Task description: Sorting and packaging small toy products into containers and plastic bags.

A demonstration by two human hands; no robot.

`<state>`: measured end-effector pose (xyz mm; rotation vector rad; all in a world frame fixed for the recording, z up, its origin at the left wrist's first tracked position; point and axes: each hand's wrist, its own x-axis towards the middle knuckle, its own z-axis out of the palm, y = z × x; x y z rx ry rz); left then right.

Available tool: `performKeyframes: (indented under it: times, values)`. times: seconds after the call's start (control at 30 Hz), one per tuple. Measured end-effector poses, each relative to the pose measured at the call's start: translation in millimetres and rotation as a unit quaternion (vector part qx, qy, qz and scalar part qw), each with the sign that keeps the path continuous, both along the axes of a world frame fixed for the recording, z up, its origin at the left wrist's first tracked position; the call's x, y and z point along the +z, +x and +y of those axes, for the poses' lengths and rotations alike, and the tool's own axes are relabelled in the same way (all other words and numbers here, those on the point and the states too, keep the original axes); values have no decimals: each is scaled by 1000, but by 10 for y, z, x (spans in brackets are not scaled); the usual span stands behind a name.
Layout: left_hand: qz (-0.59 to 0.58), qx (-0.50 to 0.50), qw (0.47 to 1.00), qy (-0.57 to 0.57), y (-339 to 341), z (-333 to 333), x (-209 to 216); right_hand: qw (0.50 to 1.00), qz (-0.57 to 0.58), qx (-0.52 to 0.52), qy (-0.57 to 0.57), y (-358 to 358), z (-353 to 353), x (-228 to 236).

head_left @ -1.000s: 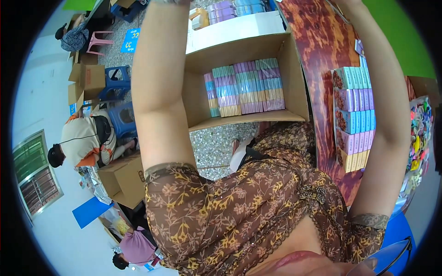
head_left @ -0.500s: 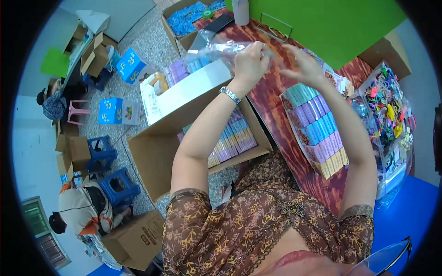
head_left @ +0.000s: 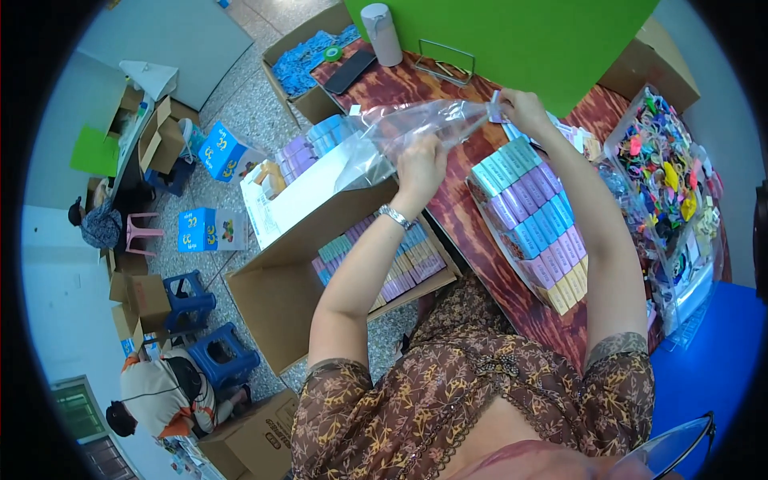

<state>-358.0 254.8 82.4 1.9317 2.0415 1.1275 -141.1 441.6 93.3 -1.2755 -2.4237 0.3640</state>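
A clear plastic bag (head_left: 432, 118) is stretched over the table between my two hands. My right hand (head_left: 524, 114) pinches its gathered right end, where a small pale purplish piece shows. My left hand (head_left: 422, 166) is closed on the bag's near side, fingers partly hidden. To the left, the bag's loose end hangs over the edge of a white flap. Below my right forearm, small pastel boxes (head_left: 534, 224) stand in tight rows, coloured green, purple, blue, pink and yellow. Similar boxes (head_left: 408, 264) line the bottom of the open carton (head_left: 280, 300) under my left arm.
On the red-brown table (head_left: 448, 188) stand a pale cup (head_left: 382, 36), a dark phone-like slab (head_left: 350, 72) and a wire stand (head_left: 446, 64). A bag of colourful trinkets (head_left: 668, 172) lies at right. Blue stools (head_left: 224, 356) and a seated person (head_left: 164, 392) are at left.
My right hand has gone from open and apart to gripping the bag's end. The bag is now drawn out rightward, and my left hand has moved lower. The whole view has shifted slightly.
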Motion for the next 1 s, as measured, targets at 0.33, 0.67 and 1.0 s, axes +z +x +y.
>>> performKeyframes:
  times: [0.33, 0.67, 1.0]
  values:
    - [-226, 71, 971, 33, 685, -308, -704, 980, 188, -26, 53, 841, -301, -573]
    - [-617, 227, 747, -100, 1053, -215, -926, 861, 178, -21, -475, 850, -824, -170]
    - [-698, 133, 690, -138, 925, -267, -627, 752, 276, 50, -596, 1106, -718, -149]
